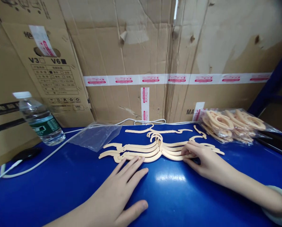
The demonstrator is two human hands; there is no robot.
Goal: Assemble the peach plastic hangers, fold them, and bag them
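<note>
Several beige plastic folding hangers [152, 154] lie in an overlapping row on the blue table, their hooks bunched at the middle. Behind that row lies another beige hanger [137, 131], apart from the rest. My left hand [122, 186] is open with its fingers spread, the fingertips at the left arm of the nearest hanger. On the other side, my right hand [202, 157] is closed in a pinch on the right arm of a hanger near the front of the row. Its fingers partly hide the hanger ends there.
Clear bags of beige hanger parts [230, 124] lie at the back right. An empty clear plastic bag [95, 135] rests left of the hangers. A water bottle [41, 118], a black mouse-like object [26, 154] and a white cable [48, 157] are at left. Cardboard [126, 50] stands behind.
</note>
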